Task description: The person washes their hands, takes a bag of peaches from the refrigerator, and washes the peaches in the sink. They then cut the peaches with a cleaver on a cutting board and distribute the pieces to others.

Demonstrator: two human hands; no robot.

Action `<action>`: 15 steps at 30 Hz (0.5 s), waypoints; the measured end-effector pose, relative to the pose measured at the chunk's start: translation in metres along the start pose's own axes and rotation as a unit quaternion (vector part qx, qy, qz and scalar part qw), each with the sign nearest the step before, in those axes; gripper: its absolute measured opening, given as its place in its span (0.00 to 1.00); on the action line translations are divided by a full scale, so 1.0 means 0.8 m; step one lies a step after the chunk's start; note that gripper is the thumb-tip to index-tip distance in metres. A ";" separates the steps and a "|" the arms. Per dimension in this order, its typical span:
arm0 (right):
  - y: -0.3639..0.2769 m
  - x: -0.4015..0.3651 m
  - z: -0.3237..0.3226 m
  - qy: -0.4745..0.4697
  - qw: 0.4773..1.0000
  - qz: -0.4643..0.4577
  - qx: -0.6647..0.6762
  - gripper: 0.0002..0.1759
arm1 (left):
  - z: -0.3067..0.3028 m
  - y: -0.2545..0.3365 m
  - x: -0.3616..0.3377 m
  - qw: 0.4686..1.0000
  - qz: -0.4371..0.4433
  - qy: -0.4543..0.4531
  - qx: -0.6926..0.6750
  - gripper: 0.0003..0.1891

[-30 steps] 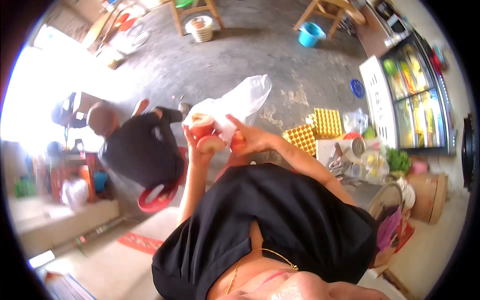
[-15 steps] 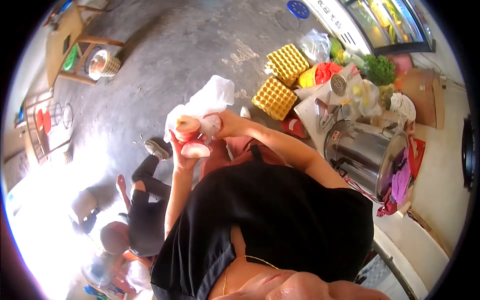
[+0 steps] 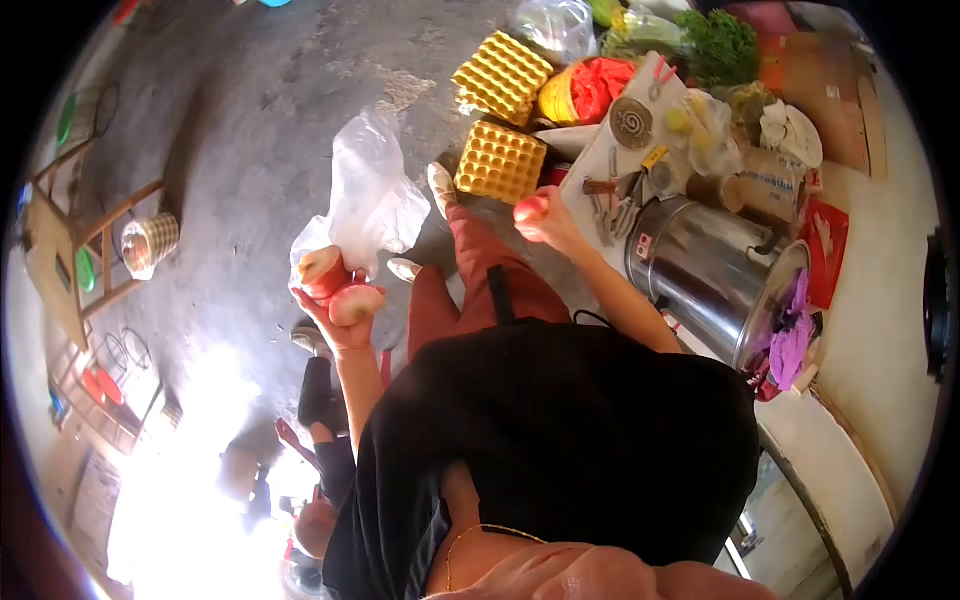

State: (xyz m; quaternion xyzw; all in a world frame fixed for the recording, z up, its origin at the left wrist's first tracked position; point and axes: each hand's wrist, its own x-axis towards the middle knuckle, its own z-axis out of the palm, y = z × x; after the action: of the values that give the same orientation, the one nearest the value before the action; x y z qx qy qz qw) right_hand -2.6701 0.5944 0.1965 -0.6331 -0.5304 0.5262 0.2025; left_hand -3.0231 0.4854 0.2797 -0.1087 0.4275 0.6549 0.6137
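My left hand (image 3: 343, 328) is closed around cut peach pieces with red skin and pale flesh. The upper peach piece (image 3: 322, 270) shows a yellowish cut centre; the lower peach piece (image 3: 357, 304) turns its white, pink-edged face up. A thin clear plastic bag (image 3: 370, 185) hangs out beyond these pieces, seemingly gripped in the same hand. Off to the right, my right hand (image 3: 552, 225) holds a smaller red piece of peach (image 3: 531, 209) in its fingers, apart from the bag and close to a cluttered low table (image 3: 590, 180).
Two yellow egg trays (image 3: 500, 162) lie on the floor ahead. On the right stand a large steel pot (image 3: 690, 270), a coil-topped tin (image 3: 631, 122) and leafy greens (image 3: 722, 48). A wooden chair (image 3: 100, 235) and basket (image 3: 150, 245) are at left; another person (image 3: 315, 525) sits lower left.
My right hand has moved away from the bag to the right, with a red peach piece in it. My left hand has shifted left; the bag now hangs more spread out. The view has turned.
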 end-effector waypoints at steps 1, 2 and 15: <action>-0.001 -0.008 -0.028 0.003 0.997 0.065 -0.039 0.39 | 0.014 -0.004 0.010 1.000 -0.011 -0.001 0.006 0.45; -0.001 -0.018 -0.048 0.001 0.991 0.132 -0.002 0.38 | 0.026 -0.005 0.018 0.999 -0.025 -0.007 0.025 0.45; -0.126 0.022 -0.040 -0.203 0.947 0.049 0.244 0.35 | 0.151 -0.052 0.107 0.976 -0.132 -0.146 0.088 0.47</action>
State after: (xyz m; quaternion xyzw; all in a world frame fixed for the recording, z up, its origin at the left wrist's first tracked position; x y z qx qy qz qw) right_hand -2.6899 0.6554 0.2824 -0.4695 -0.3840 0.7662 0.2123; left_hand -2.9583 0.6251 0.2786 -0.0131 0.3715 0.5364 0.7577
